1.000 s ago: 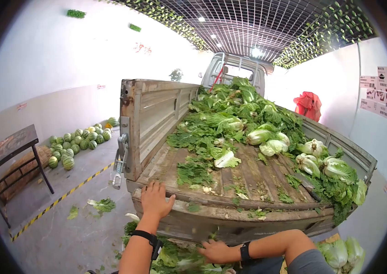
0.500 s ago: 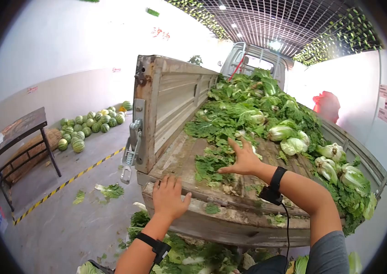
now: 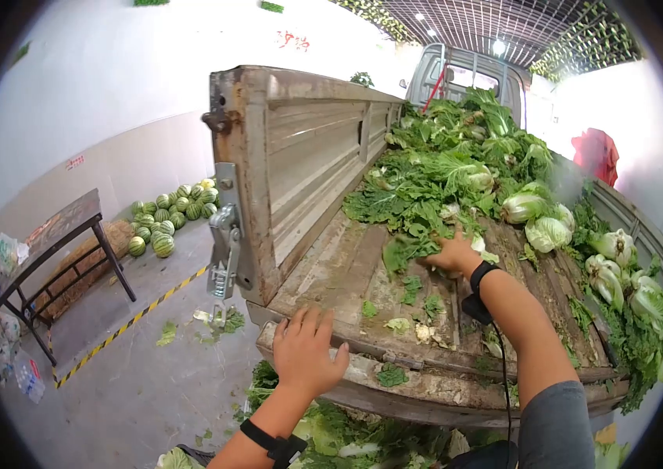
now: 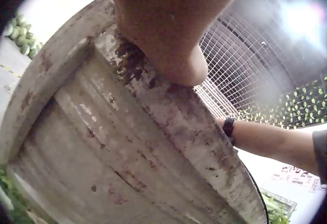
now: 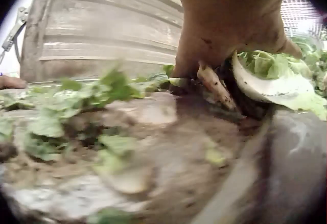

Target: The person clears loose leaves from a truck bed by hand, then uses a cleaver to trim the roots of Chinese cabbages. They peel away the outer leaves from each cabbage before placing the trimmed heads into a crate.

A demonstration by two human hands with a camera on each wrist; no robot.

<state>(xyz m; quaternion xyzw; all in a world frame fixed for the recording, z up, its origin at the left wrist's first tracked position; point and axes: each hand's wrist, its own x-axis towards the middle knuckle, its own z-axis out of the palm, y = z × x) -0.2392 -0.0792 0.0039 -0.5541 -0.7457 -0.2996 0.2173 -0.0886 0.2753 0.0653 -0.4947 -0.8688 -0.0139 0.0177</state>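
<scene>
My left hand (image 3: pixel 309 352) rests on the rear edge of the truck bed (image 3: pixel 425 383), fingers spread and relaxed. The left wrist view has that hand (image 4: pixel 163 35) on top of the worn metal edge (image 4: pixel 179 116). Further in on the bed, my right hand (image 3: pixel 456 255) is low over loose green leaves (image 3: pixel 403 253). From the right wrist, the hand (image 5: pixel 230 19) has its fingers curled down around leaf scraps, with a brown stalk piece (image 5: pixel 217 85) and a white-ribbed cabbage leaf (image 5: pixel 271 86) against it. Its fingertips are partly hidden.
Leaves and cabbages (image 3: pixel 547 233) are heaped deeper in the bed, between the left side panel (image 3: pixel 316 148) and the right one. More leaves lie below the rear edge. On the left floor are watermelons (image 3: pixel 163 244) and a table (image 3: pixel 58 227).
My right hand has risen from below the rear edge and reached forward onto the leaves, its fingers closing from a spread pose. My left hand stays on the edge; the head view has shifted.
</scene>
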